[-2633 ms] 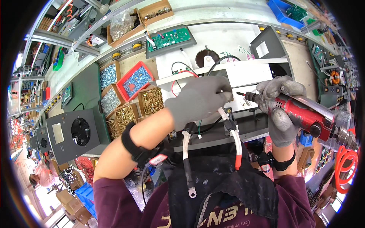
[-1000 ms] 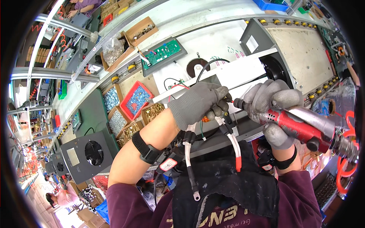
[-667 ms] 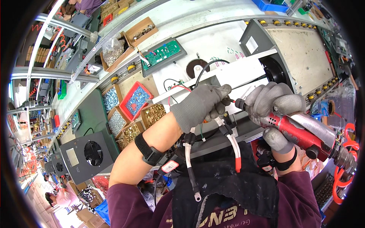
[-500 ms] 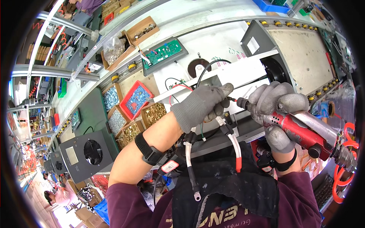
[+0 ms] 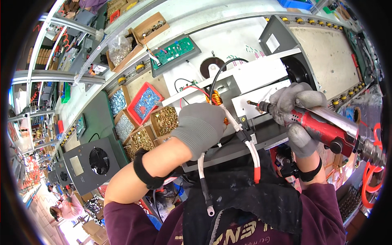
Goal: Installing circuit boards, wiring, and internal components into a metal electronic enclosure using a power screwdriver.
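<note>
My gloved right hand (image 5: 297, 118) grips a red air screwdriver (image 5: 316, 128) with a silver lever along its top. Its bit points left over a white panel inside a grey metal housing (image 5: 261, 141), and something small and brass-coloured sits at the bit's tip. My gloved left hand (image 5: 202, 124) reaches down into the near left part of the housing, its fingertips hidden below the palm. Beside it are an orange copper coil (image 5: 215, 98) and a thick white cable (image 5: 232, 118). The cable with a red end (image 5: 256, 173) and the one with a ring lug (image 5: 210, 210) hang over the near edge.
Left of the housing stand a red tray (image 5: 145, 104) of small blue-silver parts and cardboard boxes of brass fasteners (image 5: 165, 120). Behind lies a green circuit board (image 5: 175, 51). A grey fan unit (image 5: 92, 167) stands at the left. An orange coiled hose (image 5: 369, 183) hangs at the right.
My left hand has moved from the screwdriver's tip leftward and down into the housing, uncovering the copper coil. The screwdriver has shifted slightly and its brass-coloured tip now shows.
</note>
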The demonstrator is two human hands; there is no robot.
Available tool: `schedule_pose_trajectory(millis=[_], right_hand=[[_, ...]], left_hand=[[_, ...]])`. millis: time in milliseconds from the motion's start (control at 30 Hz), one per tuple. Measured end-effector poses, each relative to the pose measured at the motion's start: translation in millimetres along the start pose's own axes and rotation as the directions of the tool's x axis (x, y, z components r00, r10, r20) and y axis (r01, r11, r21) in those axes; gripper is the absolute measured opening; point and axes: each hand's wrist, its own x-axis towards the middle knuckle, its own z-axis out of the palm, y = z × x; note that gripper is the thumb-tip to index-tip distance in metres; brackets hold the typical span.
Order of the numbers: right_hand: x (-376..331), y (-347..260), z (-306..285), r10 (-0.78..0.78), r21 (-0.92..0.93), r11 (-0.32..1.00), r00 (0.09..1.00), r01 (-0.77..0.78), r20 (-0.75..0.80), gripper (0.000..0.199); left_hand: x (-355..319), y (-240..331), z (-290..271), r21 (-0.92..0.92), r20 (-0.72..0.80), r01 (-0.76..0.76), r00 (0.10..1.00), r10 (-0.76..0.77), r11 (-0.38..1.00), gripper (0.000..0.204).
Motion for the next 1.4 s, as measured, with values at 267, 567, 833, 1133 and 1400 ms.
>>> schedule_pose_trajectory(millis=[267,567,833,1133,1400], right_hand=[[-10,5,1,0.111,0.093,0.991,0.986,-0.1,-0.125,0.049],[-12,6,-4,0.121,0.109,0.988,0.984,-0.107,-0.133,0.046],[-11,6,0,0.236,0.169,0.964,0.952,-0.204,-0.196,0.044],[-15,21,5,0.274,0.107,0.959,0.955,-0.262,-0.111,0.043],[-17,28,9,0.232,0.028,0.973,0.97,-0.23,-0.071,0.045]], left_hand=[[1,3,19,0.296,-0.104,-0.069,0.989,0.103,0.953,0.02],[3,1,42,0.351,-0.239,-0.128,0.946,0.221,0.927,0.011],[10,3,52,0.072,-0.373,0.001,0.927,0.026,0.997,0.022],[15,5,58,0.041,-0.388,0.001,0.922,0.014,0.999,0.014],[20,9,61,0.052,-0.375,0.065,0.926,-0.041,0.996,0.016]])
